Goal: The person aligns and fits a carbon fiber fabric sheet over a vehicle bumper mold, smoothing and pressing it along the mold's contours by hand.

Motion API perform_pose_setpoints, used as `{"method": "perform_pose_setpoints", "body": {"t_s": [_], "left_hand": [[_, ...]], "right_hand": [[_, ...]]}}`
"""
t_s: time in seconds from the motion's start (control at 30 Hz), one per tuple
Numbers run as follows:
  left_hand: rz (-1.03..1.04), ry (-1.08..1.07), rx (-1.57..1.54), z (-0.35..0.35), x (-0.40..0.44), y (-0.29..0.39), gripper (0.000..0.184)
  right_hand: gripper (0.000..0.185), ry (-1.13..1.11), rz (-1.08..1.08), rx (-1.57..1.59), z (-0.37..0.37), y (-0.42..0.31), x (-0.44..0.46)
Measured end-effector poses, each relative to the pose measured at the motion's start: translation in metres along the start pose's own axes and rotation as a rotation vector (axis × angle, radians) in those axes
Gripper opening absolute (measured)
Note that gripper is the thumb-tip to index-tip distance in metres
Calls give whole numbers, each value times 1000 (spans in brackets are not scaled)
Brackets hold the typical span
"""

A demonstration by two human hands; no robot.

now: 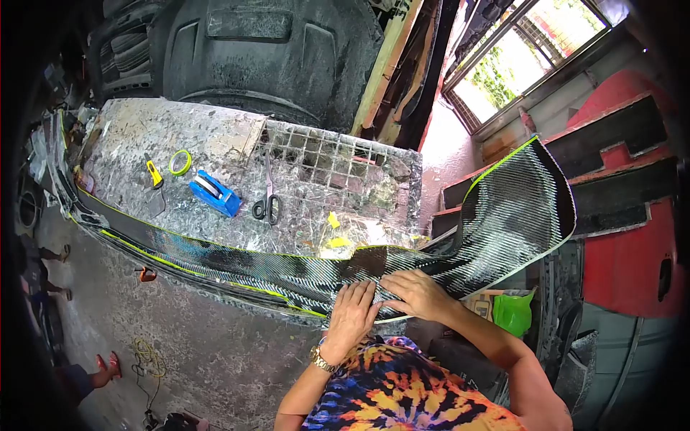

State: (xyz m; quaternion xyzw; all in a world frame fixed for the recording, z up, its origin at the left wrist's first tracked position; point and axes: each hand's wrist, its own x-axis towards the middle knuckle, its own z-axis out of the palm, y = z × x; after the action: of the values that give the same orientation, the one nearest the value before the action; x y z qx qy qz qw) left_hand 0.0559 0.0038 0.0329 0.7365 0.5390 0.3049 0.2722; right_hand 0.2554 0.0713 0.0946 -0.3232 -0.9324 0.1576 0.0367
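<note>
A long strip of black woven carbon-fibre cloth (503, 215), edged with yellow-green tape, lies over a long curved part along the table's near edge. Its wide right end stands up past the table. My left hand (352, 310), with a watch at the wrist, rests on the cloth near the front edge, fingers stretched out and lying flat. Close beside it my right hand (415, 293) presses on the same cloth, fingers extended. Neither hand visibly grips anything, though the thumbs' undersides are hidden.
On the worn table (230, 136) lie scissors (267, 205), a blue tape dispenser (215, 194), a yellow cutter (154, 174) and a green tape roll (180, 162). An orange clamp (146, 274) is at the near edge. Red panels (629, 258) stand right. Other people's feet (108, 363) show lower left.
</note>
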Motion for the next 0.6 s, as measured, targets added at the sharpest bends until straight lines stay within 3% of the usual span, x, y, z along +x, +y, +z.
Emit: {"method": "perform_pose_setpoints", "body": {"t_s": [0.6], "left_hand": [[38, 46, 3, 9, -4, -7, 44]], "right_hand": [[40, -21, 65, 47, 9, 5, -4]]}}
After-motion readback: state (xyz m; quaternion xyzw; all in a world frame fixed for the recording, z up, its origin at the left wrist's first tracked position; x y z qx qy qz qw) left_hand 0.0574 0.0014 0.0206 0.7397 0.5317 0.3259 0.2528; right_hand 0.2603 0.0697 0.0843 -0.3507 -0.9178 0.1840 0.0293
